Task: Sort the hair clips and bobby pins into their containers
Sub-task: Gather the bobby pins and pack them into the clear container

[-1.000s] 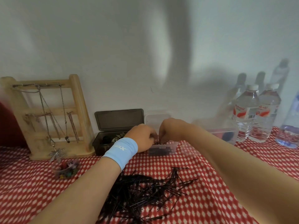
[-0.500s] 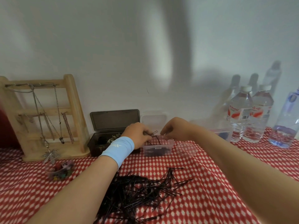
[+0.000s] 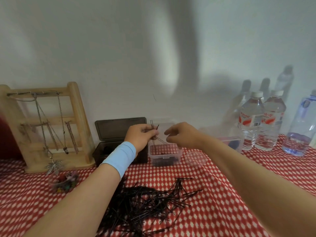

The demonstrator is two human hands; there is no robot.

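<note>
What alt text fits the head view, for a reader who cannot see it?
A left hand pinches a few bobby pins above a clear box; the right hand hovers beside. A pile of pins lies on the checked cloth.

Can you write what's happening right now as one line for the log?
left hand: pinches a few bobby pins | where: above clear box | right hand: close beside, grip unclear | loose pile: on tablecloth

Single head view, forward-down, close over table point(image 3: 222, 211), facing wall point(image 3: 102, 48).
</note>
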